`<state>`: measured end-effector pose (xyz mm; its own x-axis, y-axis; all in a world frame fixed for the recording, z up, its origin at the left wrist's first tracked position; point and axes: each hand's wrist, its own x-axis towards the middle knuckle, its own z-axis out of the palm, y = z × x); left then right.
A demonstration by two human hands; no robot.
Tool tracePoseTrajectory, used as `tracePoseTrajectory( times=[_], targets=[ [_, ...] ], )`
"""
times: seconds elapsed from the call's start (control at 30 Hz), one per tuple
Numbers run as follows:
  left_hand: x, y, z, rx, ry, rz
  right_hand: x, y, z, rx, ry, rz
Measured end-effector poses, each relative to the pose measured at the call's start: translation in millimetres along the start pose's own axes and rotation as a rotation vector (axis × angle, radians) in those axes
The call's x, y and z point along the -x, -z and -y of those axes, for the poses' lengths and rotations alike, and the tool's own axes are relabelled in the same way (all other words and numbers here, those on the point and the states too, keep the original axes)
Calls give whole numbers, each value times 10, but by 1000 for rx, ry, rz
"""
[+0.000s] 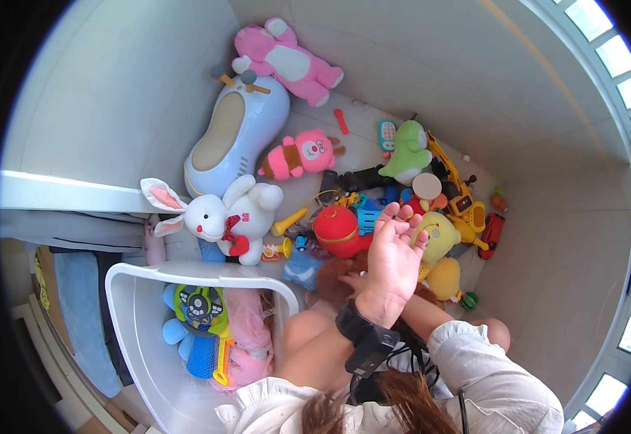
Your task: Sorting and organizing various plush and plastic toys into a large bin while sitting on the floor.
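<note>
My left hand (394, 262) is raised in the middle with its palm up. Its fingers are apart and slightly curled, and nothing lies in it. A black strap with a small black device (368, 346) circles that wrist. Behind it, my right forearm crosses leftward. My right hand (354, 281) is partly hidden there, its fingers closed on a blurred brown plush toy (330, 278). Close by are a round red toy (339, 230), a blue-and-white plush (302, 267), a pale yellow-green plush (438, 235) and a yellow plush (444, 279).
On my left stands a white bin (124, 318) holding a toy steering wheel (201, 307) and pink tulle. A white plush rabbit (218, 217) leans behind it. Farther back are a ride-on toy (247, 119), pink plush toys (302, 153), a green plush (407, 152) and a yellow toy excavator (464, 206).
</note>
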<state>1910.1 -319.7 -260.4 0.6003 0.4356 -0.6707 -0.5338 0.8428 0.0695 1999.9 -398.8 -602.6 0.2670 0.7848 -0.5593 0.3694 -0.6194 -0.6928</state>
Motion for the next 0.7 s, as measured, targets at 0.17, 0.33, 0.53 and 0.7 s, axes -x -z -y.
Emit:
tracePoseTrajectory(
  times=[0.17, 0.33, 0.53, 0.7],
  targets=[
    [6, -36, -52, 46, 50, 18, 128, 457, 239, -261, 104, -2],
    [-45, -41, -188, 71, -4, 49, 82, 914, 589, -465, 203, -6],
    [-111, -4, -334, 172, 14, 83, -361, 966, 974, -425, 212, -126],
    [-142, -10, -454, 209, -38, 90, -698, 813, 1027, 355, -107, -416]
  ],
)
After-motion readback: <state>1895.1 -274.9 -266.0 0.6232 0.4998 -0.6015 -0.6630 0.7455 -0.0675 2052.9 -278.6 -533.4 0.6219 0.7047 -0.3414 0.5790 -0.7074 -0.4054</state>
